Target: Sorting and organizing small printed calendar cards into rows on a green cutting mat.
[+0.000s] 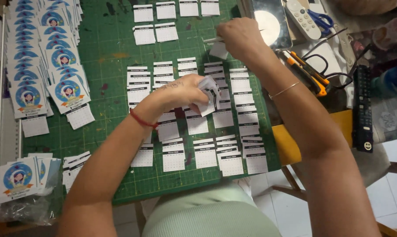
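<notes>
A small stack of calendar slips [210, 94] is kept clamped in the left hand [185, 93], right over the middle of the green cutting mat [110, 57], presumably so the sheets stay squared up. The right hand [240, 38] is closed on a thin pale strip [212, 40] at the mat's far edge (what exactly it is can't be told). Loose slips [196, 156] are laid out in rows across the mat, likely so each kind is easy to grab. Round-picture cards [47, 48] are fanned along the mat's left side. A utility knife [310, 72], scissors [320, 19] and remotes [362, 107] are parked off its right side.
</notes>
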